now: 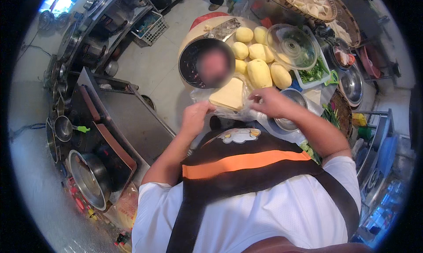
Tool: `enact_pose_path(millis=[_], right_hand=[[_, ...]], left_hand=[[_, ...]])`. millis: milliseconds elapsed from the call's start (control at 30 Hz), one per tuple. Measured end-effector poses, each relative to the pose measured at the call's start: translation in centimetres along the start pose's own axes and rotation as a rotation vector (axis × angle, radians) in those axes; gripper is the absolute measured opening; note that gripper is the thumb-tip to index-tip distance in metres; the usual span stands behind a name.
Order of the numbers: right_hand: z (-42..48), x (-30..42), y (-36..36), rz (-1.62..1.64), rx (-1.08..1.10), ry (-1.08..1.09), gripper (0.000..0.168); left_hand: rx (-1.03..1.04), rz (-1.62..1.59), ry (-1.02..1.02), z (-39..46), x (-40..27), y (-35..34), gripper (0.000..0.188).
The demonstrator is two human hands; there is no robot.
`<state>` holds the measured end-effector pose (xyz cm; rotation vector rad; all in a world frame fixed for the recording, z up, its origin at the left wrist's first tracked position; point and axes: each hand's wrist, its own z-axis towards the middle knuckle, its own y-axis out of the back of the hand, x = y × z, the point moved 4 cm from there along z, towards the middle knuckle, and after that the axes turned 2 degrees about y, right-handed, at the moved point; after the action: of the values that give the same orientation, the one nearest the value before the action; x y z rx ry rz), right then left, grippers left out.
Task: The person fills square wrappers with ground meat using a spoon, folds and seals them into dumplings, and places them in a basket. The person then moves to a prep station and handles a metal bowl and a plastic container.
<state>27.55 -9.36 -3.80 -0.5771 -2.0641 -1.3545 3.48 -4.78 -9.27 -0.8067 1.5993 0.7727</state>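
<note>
A stack of pale yellow dough wrappers [229, 93] lies on a clear plastic bag [200, 95] at the near edge of the round board [186, 43]. My left hand [195, 116] is at the stack's lower left corner, its fingertips closed on the bag's edge. On the right, my right hand [268, 101] has thumb and fingers curled close together beside the bag; whether they pinch the film cannot be made out. A dark round pot [189, 63] with dark contents, partly blurred, stands just beyond the wrappers. Several peeled potatoes [259, 73] lie right of it.
Behind the pot lies a cleaver [224, 30]. A clear plastic lid [292, 46] leans over a white tub of chopped greens [312, 71]. A metal bowl [290, 119] sits by my right forearm. Woven trays [305, 5] hold folded dough pieces. A metal-topped counter [132, 116] is at left.
</note>
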Motion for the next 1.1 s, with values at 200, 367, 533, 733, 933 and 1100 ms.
enact_pose_path(millis=[200,367,533,733,933,1100], right_hand=[[6.5,-3.9,-7.1,0.333,-0.264,-0.323,0.039],[7.6,-3.4,-7.0,0.030,-0.395,-0.300,0.036],[8.5,-3.9,-6.1,-0.025,-0.410,-0.412,0.029],[9.3,-4.9,-6.6,-0.062,-0.386,-0.398,0.024],[9.5,-3.5,-6.1,-0.098,-0.317,-0.351,0.020],[7.0,-1.2,-5.4,-0.005,-0.335,-0.148,0.017]], left_hand=[[0.064,0.564,-0.164,1.0,1.9,-1.9,0.030],[0.121,0.570,-0.155,0.3,2.9,-1.8,0.033],[0.068,0.428,-0.038,-0.6,3.6,0.0,0.034],[-0.028,0.366,-0.021,-1.9,3.0,3.0,0.034],[-0.091,0.360,-0.036,-2.0,4.2,4.6,0.029],[-0.115,0.265,0.005,-1.4,1.8,4.7,0.030]])
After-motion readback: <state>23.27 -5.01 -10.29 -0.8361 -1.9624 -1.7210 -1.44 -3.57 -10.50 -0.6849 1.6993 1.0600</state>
